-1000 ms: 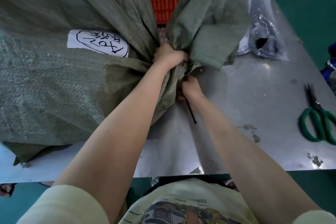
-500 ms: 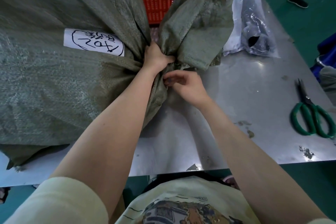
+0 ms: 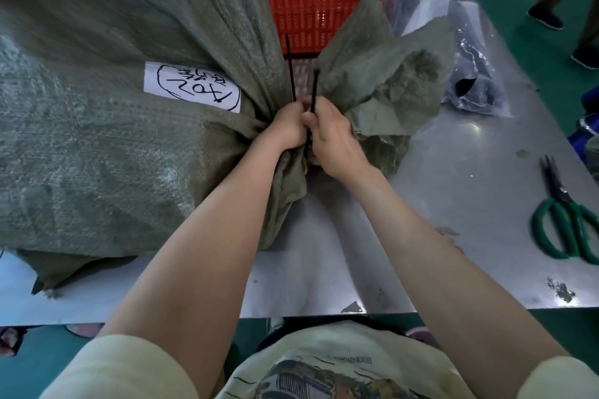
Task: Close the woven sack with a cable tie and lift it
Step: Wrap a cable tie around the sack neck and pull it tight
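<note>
With the bulky grey-green woven sack [image 3: 113,155] lying across the steel table's [image 3: 453,204] far-left part, left hand [image 3: 287,128] and right hand [image 3: 330,136] each pinch an unjoined end of the thin black cable tie [image 3: 290,71] looped around its gathered neck, so fastening and lifting remain.

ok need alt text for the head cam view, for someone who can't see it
Both hands, left hand and right hand, grip the bunched neck of a green woven sack on a metal table, each holding an end of a black cable tie pointing up. Green-handled scissors lie right.
</note>
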The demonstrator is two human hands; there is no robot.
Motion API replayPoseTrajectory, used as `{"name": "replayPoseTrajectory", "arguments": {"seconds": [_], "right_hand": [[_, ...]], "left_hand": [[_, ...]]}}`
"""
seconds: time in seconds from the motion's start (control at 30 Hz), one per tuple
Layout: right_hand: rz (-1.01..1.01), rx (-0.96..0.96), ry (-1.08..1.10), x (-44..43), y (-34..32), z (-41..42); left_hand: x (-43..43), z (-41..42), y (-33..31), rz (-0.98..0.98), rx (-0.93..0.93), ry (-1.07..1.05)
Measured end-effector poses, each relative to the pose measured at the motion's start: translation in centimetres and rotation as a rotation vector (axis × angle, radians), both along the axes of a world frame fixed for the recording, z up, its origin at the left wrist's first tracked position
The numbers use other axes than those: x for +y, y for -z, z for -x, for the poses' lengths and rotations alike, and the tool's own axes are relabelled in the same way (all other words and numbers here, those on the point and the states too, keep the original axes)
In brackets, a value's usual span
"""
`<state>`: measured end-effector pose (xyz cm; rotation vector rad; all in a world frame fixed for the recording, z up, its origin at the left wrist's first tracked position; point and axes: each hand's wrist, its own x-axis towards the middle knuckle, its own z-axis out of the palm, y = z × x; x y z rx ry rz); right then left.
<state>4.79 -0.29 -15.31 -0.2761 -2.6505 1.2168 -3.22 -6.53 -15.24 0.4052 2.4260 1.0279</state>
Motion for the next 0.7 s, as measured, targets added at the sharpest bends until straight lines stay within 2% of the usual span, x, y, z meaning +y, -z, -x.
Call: {"name": "replayPoseTrajectory", "arguments": {"seconds": [0.07, 0.17, 0.33, 0.4, 0.47, 0.53, 0.63, 0.7], "right_hand": [[-0.018, -0.063, 0.064, 0.5, 0.1, -0.2], [-0.134, -0.106, 0.13, 1.4, -0.1, -0.3], [-0.274, -0.099, 0.113, 1.4, -0.1, 0.1], [-0.3, -0.1, 0.139, 1.7, 0.3, 0.2], [-0.294, -0.1, 0.165, 2.0, 0.7, 0.1], [-0.272, -0.101, 0.181, 2.3, 0.9, 0.1], [-0.189, -0.123, 0.238, 2.7, 1.0, 0.3], [-0.077, -0.128, 0.245, 3.0, 0.9, 0.4]], "left_hand": [[-0.3, 0.0, -0.2, -0.003, 0.068, 0.07], [-0.3, 0.0, -0.7, -0.079, -0.069, 0.088], [-0.7, -0.4, -1.1, -0.129, -0.084, 0.081], [-1.0, -0.5, -2.0, -0.235, -0.278, 0.072], [-0.7, -0.3, -2.7, -0.355, -0.42, -0.054], [-0.1, -0.2, -3.0, -0.302, -0.268, -0.139], [-0.2, -1.4, -2.0, -0.137, 0.204, 0.032], [-0.9, -2.2, -1.0, -0.138, 0.385, 0.064]]}}
